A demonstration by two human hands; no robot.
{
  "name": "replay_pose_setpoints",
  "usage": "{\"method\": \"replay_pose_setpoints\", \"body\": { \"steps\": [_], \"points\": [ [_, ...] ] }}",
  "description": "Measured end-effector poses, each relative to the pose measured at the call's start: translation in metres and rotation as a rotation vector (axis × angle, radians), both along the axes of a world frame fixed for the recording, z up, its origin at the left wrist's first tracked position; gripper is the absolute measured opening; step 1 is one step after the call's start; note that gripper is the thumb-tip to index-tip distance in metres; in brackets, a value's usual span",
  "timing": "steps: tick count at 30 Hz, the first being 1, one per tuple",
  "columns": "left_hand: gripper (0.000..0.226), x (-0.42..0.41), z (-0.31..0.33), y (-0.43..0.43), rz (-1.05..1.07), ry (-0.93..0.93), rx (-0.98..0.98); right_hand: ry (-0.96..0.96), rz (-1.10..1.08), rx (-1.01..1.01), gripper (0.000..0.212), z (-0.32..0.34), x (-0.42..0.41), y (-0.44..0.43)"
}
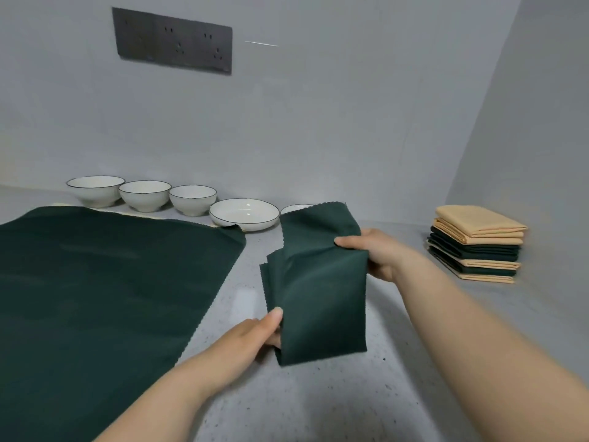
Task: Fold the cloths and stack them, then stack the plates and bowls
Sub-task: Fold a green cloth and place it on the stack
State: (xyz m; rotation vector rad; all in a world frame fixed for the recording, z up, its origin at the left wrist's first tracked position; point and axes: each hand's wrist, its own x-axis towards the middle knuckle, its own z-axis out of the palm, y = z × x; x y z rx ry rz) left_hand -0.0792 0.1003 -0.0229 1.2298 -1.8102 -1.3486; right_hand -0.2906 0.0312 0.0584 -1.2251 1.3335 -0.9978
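Both hands, left hand (266, 330) and right hand (371, 253), pinched the half-folded green cloth (318, 282) above the tabletop (302, 403); its loose layers looked likely to slip apart.

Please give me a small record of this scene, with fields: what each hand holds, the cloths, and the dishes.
left hand: pinches the near end of the folded green cloth
right hand: grips the same cloth's right edge
spread cloth: dark green, flat on the counter, unfolded
cloth stack: folded tan and green cloths, far right
bowls: three in a row, unstacked
plates: one shown whole, another partly hidden behind the held cloth
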Motion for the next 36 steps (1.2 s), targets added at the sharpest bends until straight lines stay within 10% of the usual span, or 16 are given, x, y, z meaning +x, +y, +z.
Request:
{"method": "replay_pose_setpoints", "body": {
  "steps": [11,24,30,36],
  "points": [
    [0.052,-0.007,-0.026,-0.02,0.372,-0.279,-0.449,-0.246,-0.021,0.243,0.016,-0.054,0.007,-0.04],
    [0.04,-0.005,-0.023,-0.018,0.318,-0.339,-0.448,-0.325,-0.026,0.273,0.019,-0.048,0.007,-0.037],
    [0.042,-0.004,-0.024,-0.016,0.321,-0.339,-0.416,0.077,0.181,0.268,0.04,-0.039,-0.006,-0.011],
    [0.043,-0.007,-0.02,-0.014,0.353,-0.35,-0.361,0.256,0.354,0.183,0.013,-0.052,-0.023,0.046]
  ]
}}
